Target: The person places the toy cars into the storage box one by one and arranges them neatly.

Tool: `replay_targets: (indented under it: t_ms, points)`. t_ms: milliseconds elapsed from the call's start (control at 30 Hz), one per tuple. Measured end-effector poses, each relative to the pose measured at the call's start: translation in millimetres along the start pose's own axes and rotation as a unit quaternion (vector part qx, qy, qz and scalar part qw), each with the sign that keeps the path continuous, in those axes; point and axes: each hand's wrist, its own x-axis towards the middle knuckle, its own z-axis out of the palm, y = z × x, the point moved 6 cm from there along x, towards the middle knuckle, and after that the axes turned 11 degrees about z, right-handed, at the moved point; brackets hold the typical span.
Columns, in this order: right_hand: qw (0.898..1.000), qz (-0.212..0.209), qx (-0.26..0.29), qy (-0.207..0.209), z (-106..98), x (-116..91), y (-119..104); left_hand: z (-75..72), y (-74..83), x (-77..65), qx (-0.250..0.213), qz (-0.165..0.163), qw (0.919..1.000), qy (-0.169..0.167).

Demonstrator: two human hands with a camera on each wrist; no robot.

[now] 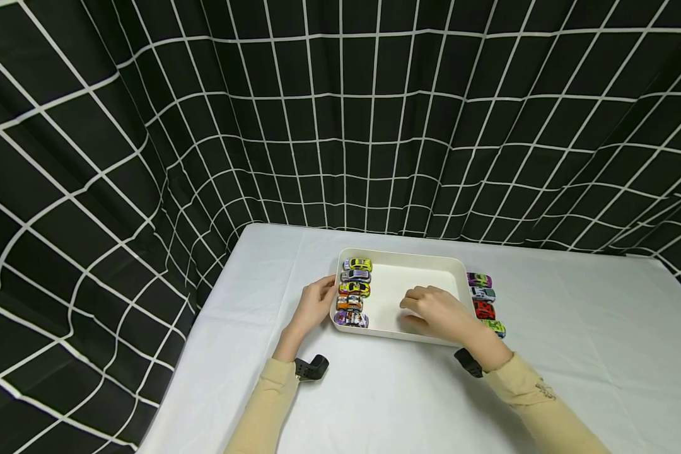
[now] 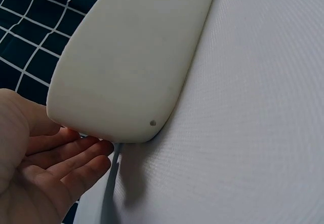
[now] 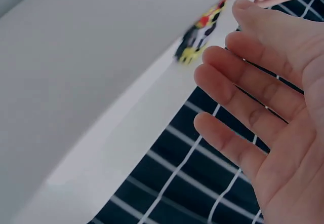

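Observation:
A white rectangular tray (image 1: 408, 261) lies on the table with several toy cars (image 1: 354, 289) lined up side by side along the inside of its left end. My left hand (image 1: 314, 307) is at the tray's left end; in the left wrist view its relaxed fingers (image 2: 81, 158) lie right at the outer wall. Over the right half of the tray is my right hand (image 1: 439, 313), its fingers loosely bent in the head view. Seen from the right wrist, these fingers (image 3: 228, 89) are spread apart and hold nothing.
Just outside the tray's right end stands another column of toy cars (image 1: 483, 309), partly hidden by the tray wall and right arm. A white cloth covers the table (image 1: 579, 340). Behind it hangs a black curtain (image 1: 357, 120) with a white grid.

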Motion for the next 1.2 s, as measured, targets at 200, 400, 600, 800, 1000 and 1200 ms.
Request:
replay_targets:
  t_ms: [200,400,600,800,1000,1200]
  points:
    - [1.000,0.020,-0.012,0.017,-7.3,-23.1,19.9,-0.4,-0.6,0.6,0.000,-0.005,1.0000,0.002]
    - [0.998,0.041,-0.007,0.052,-20.7,-44.0,37.8,0.1,-1.9,0.4,0.002,-0.006,1.0000,0.001]
    - [0.994,0.084,-0.003,0.071,-31.7,-63.6,55.0,0.6,-2.3,0.3,0.004,-0.008,1.0000,0.004]
    - [0.991,0.111,-0.003,0.076,-35.7,-80.0,64.8,0.8,-2.7,0.3,0.008,-0.003,0.9999,0.006]
    - [0.988,0.128,-0.009,0.089,-37.4,-96.0,74.2,1.1,-3.3,0.1,0.007,-0.005,1.0000,0.003]
    - [0.984,0.165,-0.003,0.073,-32.7,-112.6,85.3,1.8,-3.6,0.1,0.009,-0.006,0.9999,0.001]
